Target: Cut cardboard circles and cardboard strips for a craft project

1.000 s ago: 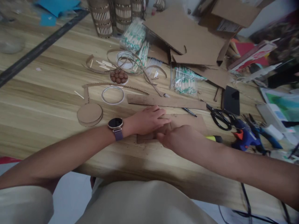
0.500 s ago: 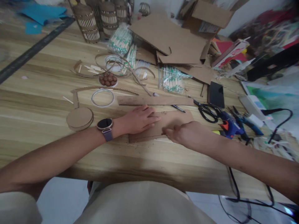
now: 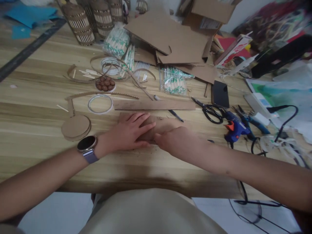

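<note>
My left hand [image 3: 133, 131] lies flat with spread fingers on a brown piece of cardboard [image 3: 168, 123], pressing it to the table. My right hand [image 3: 173, 138] is closed, its fingertips at the near edge of that cardboard, close to the left hand's fingers. The right hand and forearm cover much of the piece's right part. Just beyond it lie a black pen [image 3: 175, 115] and a long cardboard strip [image 3: 156, 105]. Left of my hands, round cardboard discs [image 3: 76, 126] are stacked, with a narrow strip rising from them.
Black scissors [image 3: 212, 112], a blue glue gun [image 3: 235, 126], pliers [image 3: 255, 123] and a phone [image 3: 220, 94] lie to the right. Farther back are a tape roll [image 3: 100, 104], brown balls [image 3: 105, 84], bagged sticks [image 3: 174, 81] and cardboard sheets [image 3: 168, 39]. The wooden table [image 3: 109, 175] ends near my body.
My right hand has slid left along the cardboard's near edge, closer to my left hand. My left hand has shifted left with its fingers spread wider. The whole view has shifted slightly.
</note>
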Available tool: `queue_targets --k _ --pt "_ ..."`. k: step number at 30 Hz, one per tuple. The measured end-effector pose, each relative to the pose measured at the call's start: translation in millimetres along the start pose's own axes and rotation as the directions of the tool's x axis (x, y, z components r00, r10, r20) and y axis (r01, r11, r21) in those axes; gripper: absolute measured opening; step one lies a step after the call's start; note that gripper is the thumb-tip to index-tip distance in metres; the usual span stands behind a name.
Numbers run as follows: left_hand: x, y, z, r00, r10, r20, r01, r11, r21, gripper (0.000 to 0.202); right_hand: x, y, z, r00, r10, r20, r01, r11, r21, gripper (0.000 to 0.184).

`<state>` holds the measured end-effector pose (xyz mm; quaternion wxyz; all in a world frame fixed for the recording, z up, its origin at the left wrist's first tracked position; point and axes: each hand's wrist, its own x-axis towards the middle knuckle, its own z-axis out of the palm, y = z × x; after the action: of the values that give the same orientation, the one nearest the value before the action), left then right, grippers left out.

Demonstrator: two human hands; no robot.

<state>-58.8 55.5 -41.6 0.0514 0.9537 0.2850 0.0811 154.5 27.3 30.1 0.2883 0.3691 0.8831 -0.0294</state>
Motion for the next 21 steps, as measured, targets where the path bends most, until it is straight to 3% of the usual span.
queue_targets --k 6,12,21 --pt "-4 -4 3.8 1.0 -0.008 -0.01 0.008 1.0 0.0 0.073 2 -1 1 0.999 0.018 0.03 -0.019 1.0 0.019 0.03" --pt "-5 -4 5.6 1.0 -0.023 -0.011 0.023 1.0 -0.001 0.074 -23 10 0 0.996 0.072 0.049 -0.072 0.997 -0.002 0.042" --pt "-5 -5 7.8 1.0 -0.02 -0.015 0.02 1.0 0.001 0.075 -58 36 37 0.996 0.091 -0.015 -0.092 0.991 -0.096 0.047"
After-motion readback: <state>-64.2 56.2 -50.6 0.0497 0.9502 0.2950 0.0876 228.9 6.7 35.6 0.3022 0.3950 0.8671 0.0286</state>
